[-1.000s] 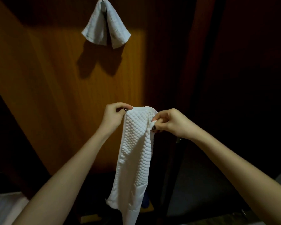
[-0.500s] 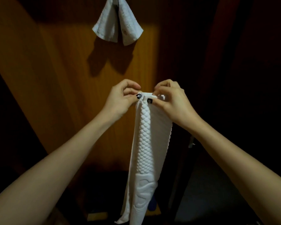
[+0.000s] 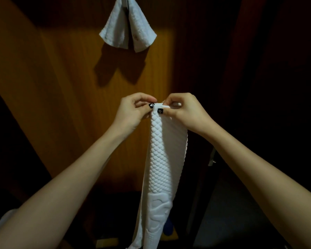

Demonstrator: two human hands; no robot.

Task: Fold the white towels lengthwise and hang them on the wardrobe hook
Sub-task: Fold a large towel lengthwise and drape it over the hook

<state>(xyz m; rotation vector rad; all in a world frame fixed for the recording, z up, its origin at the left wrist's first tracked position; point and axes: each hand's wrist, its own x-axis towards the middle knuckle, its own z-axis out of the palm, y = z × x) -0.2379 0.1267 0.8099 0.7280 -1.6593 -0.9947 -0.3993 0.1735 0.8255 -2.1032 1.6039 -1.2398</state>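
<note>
In the low left corner of my view a pale cloth (image 3: 0, 225) pokes in, too dim for me to say more. Beyond it stands the lit wooden wardrobe panel (image 3: 52, 96). High on that panel a small white towel (image 3: 127, 31) hangs in two flaps from the top edge of the view. I cannot make out the hook itself. The towel's shadow falls on the wood just below it.

Under that, in the middle, I see the left grip (image 3: 131, 112), a bare hand with a dark-painted thumbnail. Its thumb and forefinger pinch the top left corner of the long white towel (image 3: 160, 159). That towel hangs straight down from both grips, folded into a narrow strip. The fold facing me has a raised, scale-like pattern, with a smoother band lower down, and the bottom end runs out of view. The strip hangs in the air in front of the panel, well below the small white towel and apart from it.

Just to the right, the right grip (image 3: 185, 112) is clamped on the same top edge, thumb in front and fingers curled behind. It almost touches the left grip. Farther right is a dark door (image 3: 258, 87) with a small metal fitting (image 3: 212, 158) at its edge.
</note>
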